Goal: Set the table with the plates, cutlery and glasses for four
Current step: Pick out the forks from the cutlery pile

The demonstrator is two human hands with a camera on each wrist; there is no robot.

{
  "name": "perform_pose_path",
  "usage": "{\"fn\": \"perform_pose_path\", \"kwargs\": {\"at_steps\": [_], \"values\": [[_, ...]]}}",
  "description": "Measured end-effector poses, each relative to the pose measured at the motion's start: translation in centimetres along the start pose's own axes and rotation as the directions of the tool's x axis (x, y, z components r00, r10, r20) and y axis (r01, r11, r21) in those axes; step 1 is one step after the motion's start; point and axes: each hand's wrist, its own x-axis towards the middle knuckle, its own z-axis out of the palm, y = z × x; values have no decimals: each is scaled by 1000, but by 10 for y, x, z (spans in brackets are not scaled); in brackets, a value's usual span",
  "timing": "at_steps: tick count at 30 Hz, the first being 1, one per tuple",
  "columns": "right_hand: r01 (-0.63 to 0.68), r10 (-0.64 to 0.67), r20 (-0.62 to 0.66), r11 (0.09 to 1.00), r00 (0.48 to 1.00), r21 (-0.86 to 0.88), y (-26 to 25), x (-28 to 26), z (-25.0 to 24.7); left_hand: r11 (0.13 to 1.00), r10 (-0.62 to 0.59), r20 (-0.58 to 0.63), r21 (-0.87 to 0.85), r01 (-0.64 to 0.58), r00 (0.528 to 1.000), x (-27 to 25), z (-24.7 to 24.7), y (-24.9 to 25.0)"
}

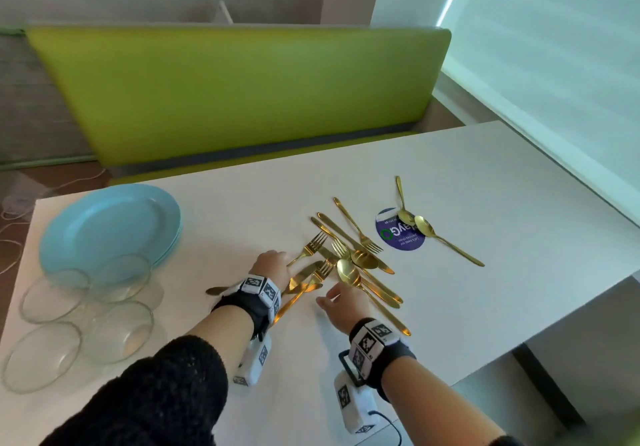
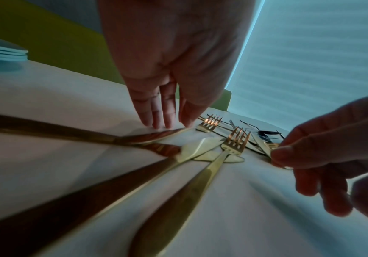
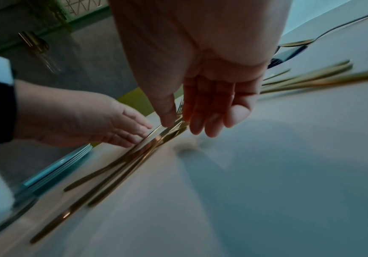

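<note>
Left hand [image 1: 272, 265] presses straight fingers on a gold knife [image 2: 152, 137] on the table [image 1: 485, 175]; right hand [image 1: 337, 302], grip narrow, pinches a gold fork [image 1: 313, 281]

head: high, looking down at table [image 1: 485, 168] | wrists: low, close, both sharing the cutlery [image 2: 233, 144]

The left arm wears a fuzzy black knit sleeve [image 1: 156, 390]. Each wrist carries a black strap [image 1: 254, 310] fitted with white blocks bearing black square-patterned markers [image 1: 372, 341]. A black cable [image 1: 391, 426] exits the right wrist unit.
</note>
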Motion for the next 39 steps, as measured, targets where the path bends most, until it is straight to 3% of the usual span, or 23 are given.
{"fn": "perform_pose_path", "kwargs": {"at_steps": [4, 11, 18, 19, 25, 30, 34, 37, 39], "values": [[-58, 58, -2, 997, 998, 47, -13, -5, 19, 994, 45, 28, 101, -48, 999, 13, 8, -8], [-118, 120, -23, 990, 993, 71, -30, -2, 33, 1000, -4, 42, 29, 3, 999, 10, -4, -13], [-185, 187, -72, 982, 980, 26, -29, 5, 39, 966, -112, -19, -236, 105, 993, 1, -15, -9], [-183, 187, -89, 982, 978, 52, -54, -9, 52, 961, -102, -35, -262, 89, 994, -8, -39, -29], [-234, 240, -91, 970, 967, 73, -49, -3, 54, 854, -164, -33, -506, 125, 986, -12, -35, -24], [-291, 296, -68, 954, 953, 75, -38, -1, 51, 860, -79, -60, -510, 37, 995, -17, -31, -20], [-307, 309, -5, 947, 951, 91, -33, -4, 41, 797, -74, -46, -603, 32, 996, -20, -29, -17], [-262, 272, -34, 948, 962, 179, -37, -6, 30, 698, -119, -7, -712, 78, 993, -23, -29, -12], [-180, 214, -53, 912, 975, 369, -41, -5, 19, 650, -135, 14, -753, 99, 991, -24, -31, -10]]}}
